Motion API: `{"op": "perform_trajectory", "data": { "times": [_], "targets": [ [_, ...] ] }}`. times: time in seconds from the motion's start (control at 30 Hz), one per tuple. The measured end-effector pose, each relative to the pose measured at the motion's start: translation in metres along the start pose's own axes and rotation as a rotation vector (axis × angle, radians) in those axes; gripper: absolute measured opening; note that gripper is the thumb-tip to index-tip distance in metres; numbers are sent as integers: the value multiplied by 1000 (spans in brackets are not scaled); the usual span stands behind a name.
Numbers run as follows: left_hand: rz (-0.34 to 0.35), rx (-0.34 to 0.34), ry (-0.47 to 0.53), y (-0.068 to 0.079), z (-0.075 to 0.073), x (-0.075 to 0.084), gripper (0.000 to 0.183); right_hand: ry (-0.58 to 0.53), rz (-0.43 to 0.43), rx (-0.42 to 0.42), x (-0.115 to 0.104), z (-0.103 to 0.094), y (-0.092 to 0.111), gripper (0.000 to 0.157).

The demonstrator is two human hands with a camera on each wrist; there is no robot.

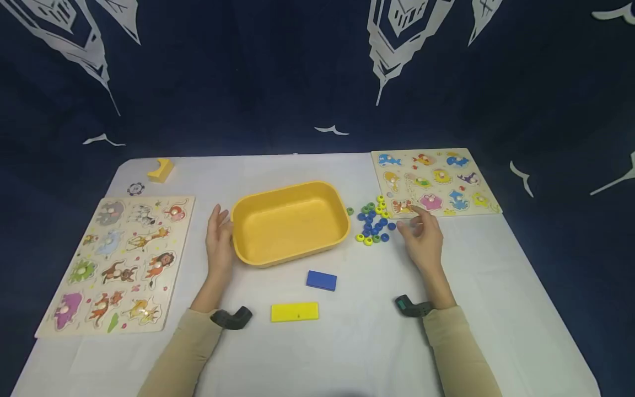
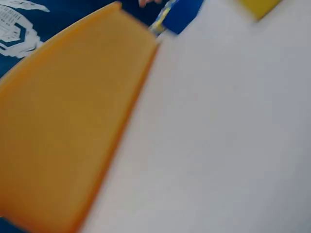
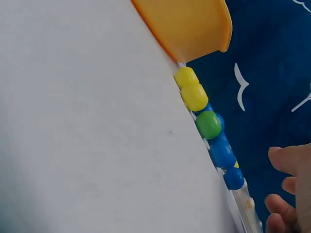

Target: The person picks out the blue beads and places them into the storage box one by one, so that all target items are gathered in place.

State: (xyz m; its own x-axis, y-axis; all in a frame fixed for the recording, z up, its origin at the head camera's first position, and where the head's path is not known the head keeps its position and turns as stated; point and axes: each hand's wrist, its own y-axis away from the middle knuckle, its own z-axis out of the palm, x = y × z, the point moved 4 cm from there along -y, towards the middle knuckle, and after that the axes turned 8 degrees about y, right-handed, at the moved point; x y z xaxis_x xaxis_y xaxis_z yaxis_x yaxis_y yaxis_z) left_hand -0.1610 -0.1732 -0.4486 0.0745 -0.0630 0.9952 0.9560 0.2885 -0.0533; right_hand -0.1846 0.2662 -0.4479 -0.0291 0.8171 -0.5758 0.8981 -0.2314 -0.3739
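Note:
A yellow-orange plastic tray [image 1: 290,223] lies slightly turned on the white table. My left hand [image 1: 220,242] stands at its left end, fingers extended upward along the rim. To the tray's right is a loose cluster of blue, green and yellow beads [image 1: 374,232]. Just right of those beads hovers my right hand [image 1: 424,237], thumb apart from the loosely bent fingers and nothing between them. Its fingertips overlap the lower edge of the sea-animal puzzle board [image 1: 439,184]. In the right wrist view the beads [image 3: 209,124] line up between the tray [image 3: 189,24] and that hand.
A larger animal puzzle board [image 1: 119,264] occupies the left side. Nearer me lie a blue block [image 1: 321,280] and a yellow block [image 1: 295,312]. At the back left are a yellow notched block [image 1: 161,170] and a small printed round mark [image 1: 135,189]. Dark blue patterned cloth [image 1: 238,77] hangs behind the table.

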Motion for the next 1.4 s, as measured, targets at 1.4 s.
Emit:
{"op": "perform_trajectory", "data": {
  "times": [1.4],
  "targets": [
    [-65,-122,116,1,17,-6,47,-249,-335,-432,-200,70,-9,20]
  ]
}}
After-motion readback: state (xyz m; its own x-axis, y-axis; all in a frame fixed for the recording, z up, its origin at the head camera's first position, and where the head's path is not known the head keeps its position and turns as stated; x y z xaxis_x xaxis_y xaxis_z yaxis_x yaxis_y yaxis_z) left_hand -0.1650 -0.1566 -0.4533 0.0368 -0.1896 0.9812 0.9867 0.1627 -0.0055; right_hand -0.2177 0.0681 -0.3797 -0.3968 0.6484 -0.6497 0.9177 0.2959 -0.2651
